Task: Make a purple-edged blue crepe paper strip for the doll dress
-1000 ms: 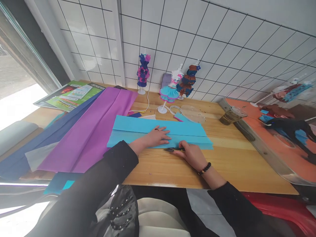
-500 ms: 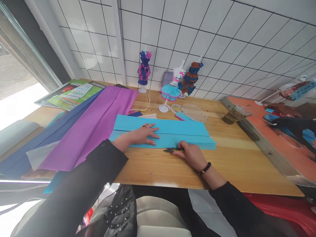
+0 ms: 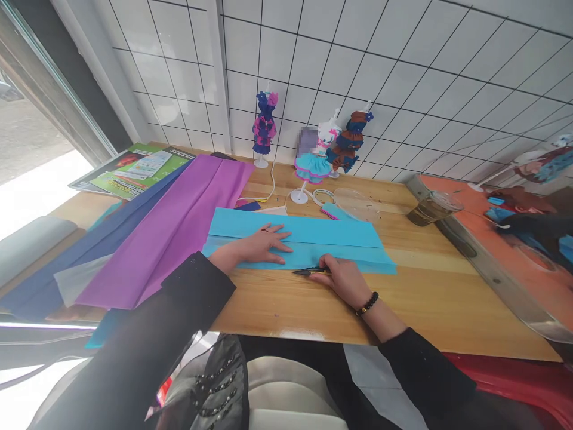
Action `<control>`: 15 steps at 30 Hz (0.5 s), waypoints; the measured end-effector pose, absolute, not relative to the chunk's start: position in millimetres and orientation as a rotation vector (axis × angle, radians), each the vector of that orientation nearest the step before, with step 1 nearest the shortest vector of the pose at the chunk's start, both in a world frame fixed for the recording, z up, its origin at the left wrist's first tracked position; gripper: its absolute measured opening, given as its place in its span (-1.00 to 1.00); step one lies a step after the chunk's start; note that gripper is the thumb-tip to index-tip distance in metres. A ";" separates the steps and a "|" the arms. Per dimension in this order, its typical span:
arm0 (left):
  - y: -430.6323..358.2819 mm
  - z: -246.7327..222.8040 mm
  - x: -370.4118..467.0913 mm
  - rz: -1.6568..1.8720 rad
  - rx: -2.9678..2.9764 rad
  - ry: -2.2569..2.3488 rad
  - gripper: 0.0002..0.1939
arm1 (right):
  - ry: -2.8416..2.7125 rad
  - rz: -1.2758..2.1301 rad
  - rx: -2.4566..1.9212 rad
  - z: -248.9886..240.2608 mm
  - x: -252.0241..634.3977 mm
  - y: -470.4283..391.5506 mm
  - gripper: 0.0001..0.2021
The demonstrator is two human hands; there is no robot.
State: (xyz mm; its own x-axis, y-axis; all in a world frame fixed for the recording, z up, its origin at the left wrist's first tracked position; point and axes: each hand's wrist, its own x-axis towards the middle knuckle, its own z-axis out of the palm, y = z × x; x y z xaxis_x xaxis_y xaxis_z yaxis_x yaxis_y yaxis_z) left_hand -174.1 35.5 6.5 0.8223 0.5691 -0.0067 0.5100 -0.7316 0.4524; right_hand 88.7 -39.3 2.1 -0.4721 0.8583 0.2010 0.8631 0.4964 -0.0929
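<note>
A person's two bare hands work at a wooden counter [image 3: 403, 310], seen from above. A long blue sheet [image 3: 331, 230] lies flat across its middle, with a straight line running along its length. The left hand [image 3: 259, 245] rests palm down on the left half of the sheet, its fingers spread apart and a ring [image 3: 265, 230] on one of them. The right hand [image 3: 349, 279], wearing a black beaded bracelet [image 3: 367, 303], is at the sheet's near edge, fingers clamped on dark snips [image 3: 308, 271] whose pointed tips face left. The snips lie along that edge; whether the blades touch the sheet, I cannot tell. To the left, a purple sheet [image 3: 170, 227] slants over the counter, partly covering a navy sheet [image 3: 67, 272], with magazines [image 3: 116, 185] in the far left corner. Behind the blue sheet stand three small dress forms: one in navy and pink [image 3: 265, 125], one in a turquoise skirt [image 3: 313, 167], one in brown and navy [image 3: 351, 143]. Farther right, a lidded cup [image 3: 430, 210] of dark drink stands beside an orange surface [image 3: 483, 221]. A white tiled wall [image 3: 313, 54] rises behind.
</note>
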 end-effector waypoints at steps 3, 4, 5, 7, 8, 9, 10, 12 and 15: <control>35.5 6.1 -174.2 0.187 2.568 0.806 -0.53 | -2.505 -0.032 -1.491 1.7 88.2 -39.5 -0.56; 35.5 6.0 -174.3 0.186 2.571 0.806 -0.53 | -2.500 -0.034 -1.497 1.3 88.2 -39.6 -0.56; 35.6 6.0 -174.4 0.185 2.574 0.806 -0.53 | -2.496 -0.037 -1.504 0.7 88.4 -39.6 -0.56; 35.7 6.0 -174.5 0.181 2.581 0.804 -0.53 | -2.490 -0.037 -1.514 -0.6 88.9 -39.7 -0.57; 35.6 6.1 -174.6 0.179 2.583 0.804 -0.53 | -2.485 -0.036 -1.519 -1.1 89.2 -39.9 -0.57; 35.4 6.2 -174.7 0.178 2.585 0.804 -0.52 | -2.481 -0.033 -1.522 -1.6 89.6 -40.1 -0.57; 35.1 6.4 -174.8 0.178 2.585 0.804 -0.52 | -2.477 -0.028 -1.524 -1.8 89.8 -40.5 -0.58; 34.6 7.0 -174.9 0.179 2.583 0.805 -0.52 | -2.471 -0.019 -1.525 -1.3 89.7 -41.4 -0.58; 34.3 7.9 -175.1 0.183 2.577 0.801 -0.53 | -2.484 -0.009 -1.522 1.1 87.0 -42.4 -0.56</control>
